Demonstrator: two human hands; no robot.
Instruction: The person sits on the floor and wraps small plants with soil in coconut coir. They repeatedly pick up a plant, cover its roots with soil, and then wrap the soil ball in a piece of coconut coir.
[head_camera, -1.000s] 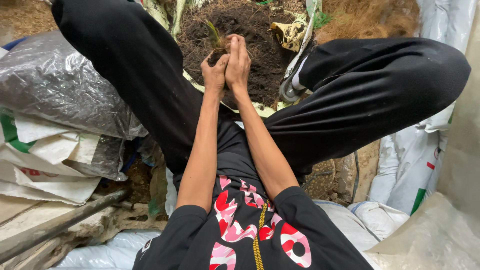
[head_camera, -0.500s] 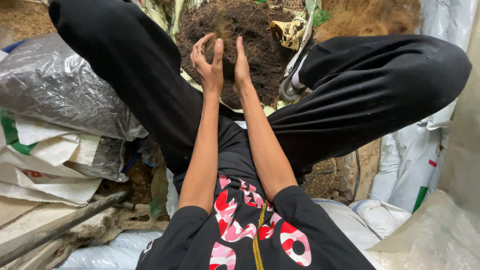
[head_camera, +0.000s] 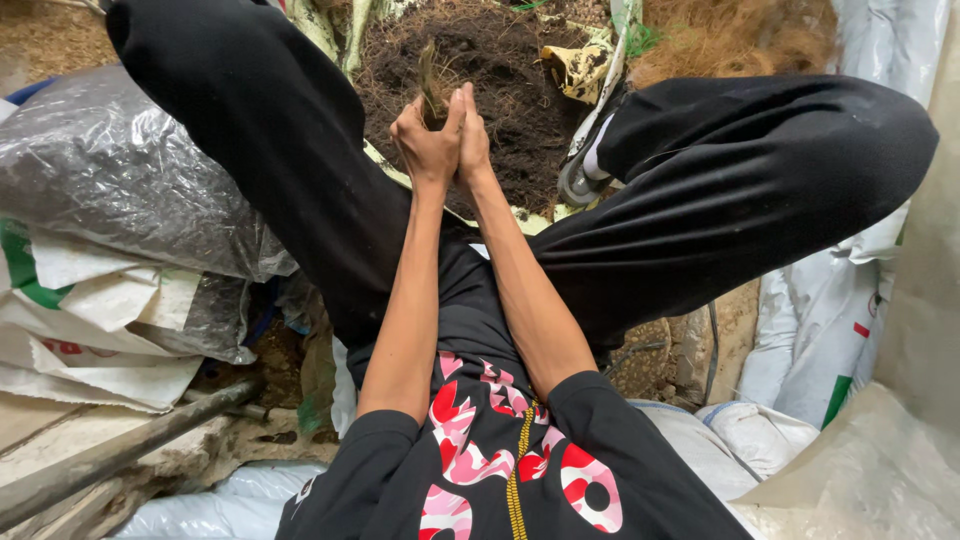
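Head view, hands: the left hand (head_camera: 425, 140) and right hand (head_camera: 473, 135) are seen pressed side by side, thumbs touching, above the soil.
Head view, left grip: the fingers are curled almost fully closed around the base of a small plant clump (head_camera: 432, 82); only a narrow gap is left at the top, where the stalks stick out.
Head view, right grip: the palm is laid flat against the left hand, fingers held straight and together; whether the clump itself is touched from that side cannot be told.
Head view, plant clump: thin dry-looking stalks and roots are held upright, between the two hands, over the near part of the soil heap.
Head view, soil: a dark heap of soil (head_camera: 500, 70) is spread on a pale, yellow-patterned sheet (head_camera: 575, 70) between the knees.
Head view, legs: black trousers (head_camera: 740, 170) are seen bent to both sides of the heap, the forearms passing between them.
Head view, left surroundings: a grey plastic sack (head_camera: 110, 180) is lying on white woven bags (head_camera: 90, 330); a dark pole (head_camera: 120, 450) is laid below.
Head view, right surroundings: brown fibre (head_camera: 730, 35) is piled at the top; white sacks (head_camera: 820, 340) are stacked beside the leg.
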